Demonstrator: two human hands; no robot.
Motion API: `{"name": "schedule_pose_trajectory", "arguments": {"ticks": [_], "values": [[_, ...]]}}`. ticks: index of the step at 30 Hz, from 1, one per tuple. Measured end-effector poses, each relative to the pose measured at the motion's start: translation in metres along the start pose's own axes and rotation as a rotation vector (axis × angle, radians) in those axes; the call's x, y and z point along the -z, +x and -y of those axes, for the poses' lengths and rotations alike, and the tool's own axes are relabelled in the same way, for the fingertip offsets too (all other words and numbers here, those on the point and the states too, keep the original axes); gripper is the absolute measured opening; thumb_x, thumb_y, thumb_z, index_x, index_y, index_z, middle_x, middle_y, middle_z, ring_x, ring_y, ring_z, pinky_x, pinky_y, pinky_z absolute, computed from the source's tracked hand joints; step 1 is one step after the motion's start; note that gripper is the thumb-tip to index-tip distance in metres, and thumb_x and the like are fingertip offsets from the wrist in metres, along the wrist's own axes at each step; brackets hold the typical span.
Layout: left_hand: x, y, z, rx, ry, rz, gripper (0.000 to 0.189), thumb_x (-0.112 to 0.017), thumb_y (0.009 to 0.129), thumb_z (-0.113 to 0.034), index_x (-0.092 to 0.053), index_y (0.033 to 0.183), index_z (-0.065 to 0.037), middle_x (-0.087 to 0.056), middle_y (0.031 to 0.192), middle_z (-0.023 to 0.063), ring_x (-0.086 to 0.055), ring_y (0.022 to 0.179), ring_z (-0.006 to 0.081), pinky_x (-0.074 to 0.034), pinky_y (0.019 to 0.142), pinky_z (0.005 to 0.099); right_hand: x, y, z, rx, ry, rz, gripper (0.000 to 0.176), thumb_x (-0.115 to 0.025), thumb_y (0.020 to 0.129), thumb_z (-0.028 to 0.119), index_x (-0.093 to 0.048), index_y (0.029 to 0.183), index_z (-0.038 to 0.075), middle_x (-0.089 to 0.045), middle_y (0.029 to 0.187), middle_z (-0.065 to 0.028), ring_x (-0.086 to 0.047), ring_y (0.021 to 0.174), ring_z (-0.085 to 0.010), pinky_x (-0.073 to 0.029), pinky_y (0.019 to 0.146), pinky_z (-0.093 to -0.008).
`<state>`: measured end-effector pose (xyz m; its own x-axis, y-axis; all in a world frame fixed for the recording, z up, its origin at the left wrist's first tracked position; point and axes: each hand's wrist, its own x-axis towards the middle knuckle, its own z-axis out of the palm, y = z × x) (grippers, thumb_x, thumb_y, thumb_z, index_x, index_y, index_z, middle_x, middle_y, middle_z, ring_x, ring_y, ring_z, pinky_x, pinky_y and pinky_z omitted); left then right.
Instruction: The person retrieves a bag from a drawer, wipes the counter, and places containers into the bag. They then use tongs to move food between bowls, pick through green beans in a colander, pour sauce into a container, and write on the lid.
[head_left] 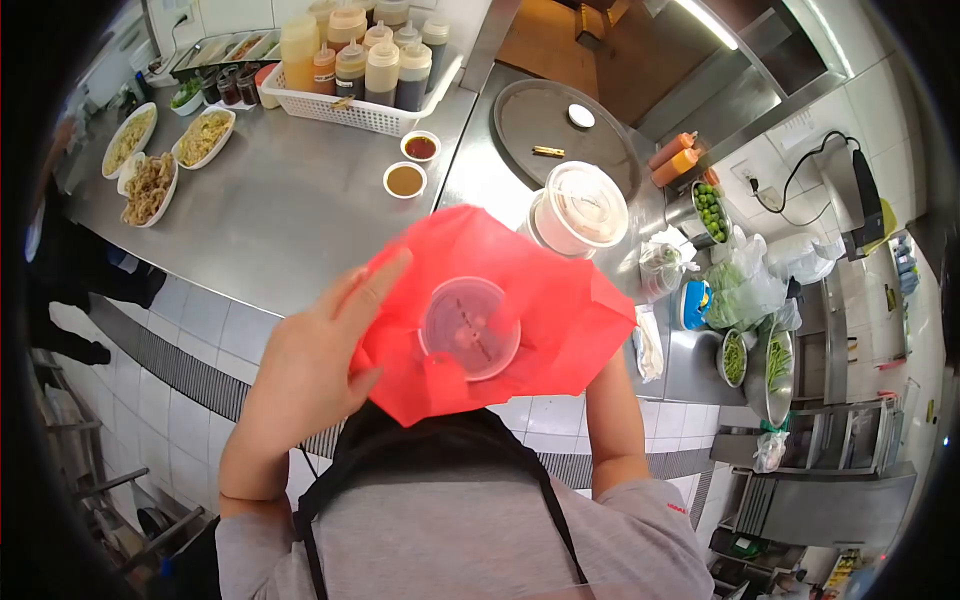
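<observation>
A red plastic bag (560,340) is spread out in front of my chest, over the steel counter's front edge. A round lidded container (470,328) shows within it, partly veiled by the red film. At the bag's left side is my left hand (325,345), its fingers apart and touching or close to the bag's edge. My right hand is hidden behind the bag; only the forearm shows below its right part. Just beyond the bag stand stacked white containers with clear lids (585,205).
Two sauce cups (404,180) sit beyond the bag. A white basket (385,118) holds squeeze bottles. Plates of food (205,138) are at the left, a round tray (510,125) at the back. Limes, bags and bowls of greens (733,358) stand right. Another person's dark legs (75,270) show left.
</observation>
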<state>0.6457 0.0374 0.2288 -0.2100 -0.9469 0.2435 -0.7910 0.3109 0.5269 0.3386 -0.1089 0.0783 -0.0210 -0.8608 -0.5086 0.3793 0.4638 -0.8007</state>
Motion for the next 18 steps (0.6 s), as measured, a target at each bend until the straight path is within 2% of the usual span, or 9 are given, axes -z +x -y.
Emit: {"name": "schedule_pose_trajectory", "arguments": {"ticks": [1, 2, 4, 5, 7, 8, 10, 14, 18], "values": [[0.001, 0.0, 0.003, -0.01, 0.091, -0.153, 0.051, -0.061, 0.066, -0.006, -0.049, 0.115, -0.006, -0.057, 0.086, 0.015, -0.052, 0.062, 0.0315, -0.045, 0.058, 0.0376, 0.0, 0.016, -0.007, -0.042, -0.001, 0.008, 0.028, -0.045, 0.084, 0.024, -0.053, 0.096, 0.0, -0.058, 0.08, -0.0091, -0.058, 0.067, -0.018, -0.048, 0.057, -0.0325], [0.003, 0.004, 0.006, -0.01, 0.092, -0.156, 0.051, -0.061, 0.066, -0.006, -0.049, 0.115, -0.006, -0.057, 0.086, 0.015, -0.052, 0.062, 0.0315, -0.045, 0.058, 0.0376, 0.001, 0.028, -0.011, -0.058, -0.003, -0.002, 0.028, -0.045, 0.084, 0.024, -0.053, 0.096, 0.0, -0.059, 0.081, -0.0095, -0.058, 0.067, -0.0184, -0.049, 0.057, -0.0328], [0.009, 0.013, 0.014, -0.199, -0.005, -0.266, 0.037, -0.062, 0.07, -0.009, -0.057, 0.107, -0.005, -0.054, 0.067, 0.0107, -0.049, 0.054, 0.0248, -0.041, 0.054, 0.0353, 0.009, 0.039, -0.013, -0.073, -0.005, -0.026, 0.027, -0.044, 0.084, 0.023, -0.053, 0.096, 0.0, -0.059, 0.083, -0.0103, -0.059, 0.069, -0.0193, -0.049, 0.058, -0.0334], [0.014, 0.015, 0.016, -0.188, -0.006, -0.271, 0.037, -0.062, 0.07, -0.009, -0.057, 0.107, -0.005, -0.054, 0.067, 0.0107, -0.049, 0.054, 0.0248, -0.041, 0.054, 0.0353, 0.017, 0.042, -0.01, -0.077, -0.006, -0.031, 0.027, -0.044, 0.084, 0.022, -0.053, 0.096, 0.0, -0.059, 0.084, -0.0107, -0.059, 0.07, -0.0197, -0.049, 0.059, -0.0336], [0.023, 0.02, 0.017, -0.002, -0.459, -0.048, 0.02, -0.06, 0.077, -0.013, -0.06, 0.092, 0.001, -0.057, 0.067, 0.0094, -0.053, 0.057, 0.0178, -0.044, 0.057, 0.0317, 0.034, 0.038, 0.006, -0.053, -0.027, -0.041, 0.027, -0.043, 0.084, 0.022, -0.053, 0.095, 0.0, -0.06, 0.086, -0.0115, -0.06, 0.072, -0.0206, -0.05, 0.06, -0.0342], [0.022, 0.021, 0.017, 0.009, -0.461, -0.054, 0.02, -0.06, 0.077, -0.013, -0.06, 0.092, 0.001, -0.057, 0.067, 0.0094, -0.053, 0.057, 0.0178, -0.044, 0.057, 0.0317, 0.041, 0.036, 0.014, -0.034, -0.045, -0.045, 0.027, -0.042, 0.084, 0.021, -0.053, 0.095, -0.001, -0.06, 0.087, -0.0119, -0.06, 0.072, -0.021, -0.05, 0.061, -0.0345], [0.013, 0.026, 0.02, 0.283, -1.479, 0.033, 0.021, -0.053, 0.085, -0.016, -0.058, 0.092, 0.003, -0.061, 0.072, 0.0088, -0.058, 0.065, 0.0137, -0.046, 0.06, 0.0268, 0.04, 0.022, 0.041, 0.039, -0.132, -0.056, 0.025, -0.041, 0.083, 0.02, -0.052, 0.095, 0.0, -0.06, 0.089, -0.0133, -0.061, 0.076, -0.023, -0.052, 0.062, -0.0354], [-0.004, 0.042, 0.046, 0.067, -1.745, 0.262, 0.027, -0.048, 0.087, -0.016, -0.052, 0.107, 0.003, -0.063, 0.083, 0.0145, -0.061, 0.068, 0.0162, -0.05, 0.06, 0.0273, 0.017, -0.01, 0.095, 0.156, -0.294, -0.043, 0.025, -0.043, 0.084, 0.019, -0.051, 0.096, -0.001, -0.06, 0.09, -0.0153, -0.063, 0.079, -0.0262, -0.056, 0.063, -0.0368], [-0.004, 0.047, 0.039, 0.199, -1.738, 0.168, 0.029, -0.047, 0.087, -0.017, -0.05, 0.108, 0.004, -0.062, 0.088, 0.0161, -0.06, 0.064, 0.0168, -0.051, 0.059, 0.0296, -0.014, -0.043, 0.124, 0.274, -0.408, 0.03, 0.029, -0.04, 0.087, 0.016, -0.05, 0.107, -0.002, -0.061, 0.092, -0.0143, -0.065, 0.075, -0.024, -0.057, 0.06, -0.0357]]}}
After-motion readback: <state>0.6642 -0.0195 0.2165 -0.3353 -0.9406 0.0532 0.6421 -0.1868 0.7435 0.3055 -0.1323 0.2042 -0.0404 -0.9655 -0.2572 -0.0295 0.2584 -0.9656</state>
